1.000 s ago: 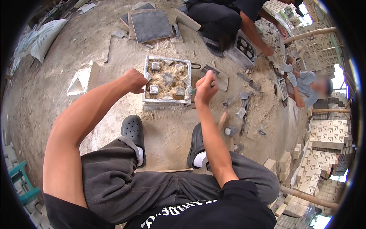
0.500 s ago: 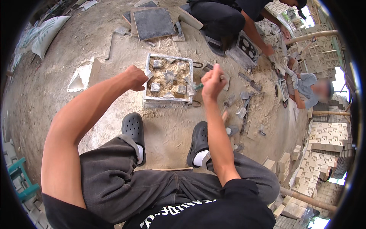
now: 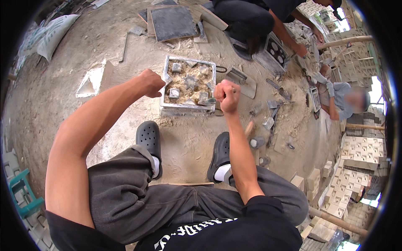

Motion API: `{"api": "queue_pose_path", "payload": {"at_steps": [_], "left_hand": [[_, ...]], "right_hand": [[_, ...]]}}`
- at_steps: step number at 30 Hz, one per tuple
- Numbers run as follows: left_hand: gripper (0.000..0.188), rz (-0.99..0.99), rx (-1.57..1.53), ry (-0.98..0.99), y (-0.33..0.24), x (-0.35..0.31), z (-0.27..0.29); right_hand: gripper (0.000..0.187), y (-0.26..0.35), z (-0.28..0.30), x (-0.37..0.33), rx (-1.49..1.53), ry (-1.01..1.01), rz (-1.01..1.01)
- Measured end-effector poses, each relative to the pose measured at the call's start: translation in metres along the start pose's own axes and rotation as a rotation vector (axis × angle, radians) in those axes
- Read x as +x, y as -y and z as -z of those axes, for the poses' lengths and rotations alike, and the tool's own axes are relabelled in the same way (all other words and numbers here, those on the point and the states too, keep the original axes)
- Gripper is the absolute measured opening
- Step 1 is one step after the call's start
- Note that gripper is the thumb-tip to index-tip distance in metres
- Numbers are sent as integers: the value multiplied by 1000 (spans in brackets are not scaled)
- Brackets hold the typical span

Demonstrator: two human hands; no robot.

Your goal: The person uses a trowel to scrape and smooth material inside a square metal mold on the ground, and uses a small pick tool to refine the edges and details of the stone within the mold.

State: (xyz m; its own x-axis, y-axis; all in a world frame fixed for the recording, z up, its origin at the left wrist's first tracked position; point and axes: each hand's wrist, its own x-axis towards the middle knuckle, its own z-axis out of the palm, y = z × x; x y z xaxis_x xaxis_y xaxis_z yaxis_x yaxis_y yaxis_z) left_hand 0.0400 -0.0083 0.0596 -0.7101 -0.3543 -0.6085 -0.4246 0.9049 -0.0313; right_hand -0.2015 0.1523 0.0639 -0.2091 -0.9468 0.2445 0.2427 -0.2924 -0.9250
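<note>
Nearby, dark boards (image 3: 173,23) beyond mould (image 3: 188,108), trowel (image 3: 248,86) alongside, left hand (image 3: 151,83) fisted, right hand (image 3: 227,96) gripping tool (image 3: 206,101)

The shirt (image 3: 251,234) is black and short-sleeved, with white lettering (image 3: 184,231). The trousers (image 3: 167,207) are dark grey with seams and a paler turned-up cuff (image 3: 145,153). White socks (image 3: 221,172) show above dark grey clogs (image 3: 148,137) pierced with round holes (image 3: 150,142). The left hand (image 3: 150,83) and right hand (image 3: 227,96) are bare.

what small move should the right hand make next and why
Probably a light pass of the tool through the nearby sand: the right hand is closed on it at the right side of the frame, and the sand looks rough around the blocks and star.
</note>
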Motion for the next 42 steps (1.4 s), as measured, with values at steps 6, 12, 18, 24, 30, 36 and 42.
{"api": "queue_pose_path", "payload": {"at_steps": [6, 12, 18, 24, 30, 36, 42], "left_hand": [[36, 1, 10, 29, 2, -3, -5], [36, 4, 1, 40, -1, 3, 3], [34, -28, 8, -25, -4, 5, 1], [33, -10, -16, 11, 0, 5, -3], [33, -9, -12, 17, -3, 2, -2], [32, 13, -8, -30, 1, 4, -3], [33, -3, -31, -2, -2, 8, 4]], "right_hand": [[34, 34, -1, 7, -105, 35, 69], [33, 19, 11, 7, -31, -69, 99], [38, 29, -7, -4, -135, -103, 129], [46, -2, -12, -5, -223, -182, 43], [53, 45, -37, 7, -130, -365, 135], [65, 66, -64, 34, -11, -446, 101], [60, 58, -75, 43, -63, -428, 84]]}}
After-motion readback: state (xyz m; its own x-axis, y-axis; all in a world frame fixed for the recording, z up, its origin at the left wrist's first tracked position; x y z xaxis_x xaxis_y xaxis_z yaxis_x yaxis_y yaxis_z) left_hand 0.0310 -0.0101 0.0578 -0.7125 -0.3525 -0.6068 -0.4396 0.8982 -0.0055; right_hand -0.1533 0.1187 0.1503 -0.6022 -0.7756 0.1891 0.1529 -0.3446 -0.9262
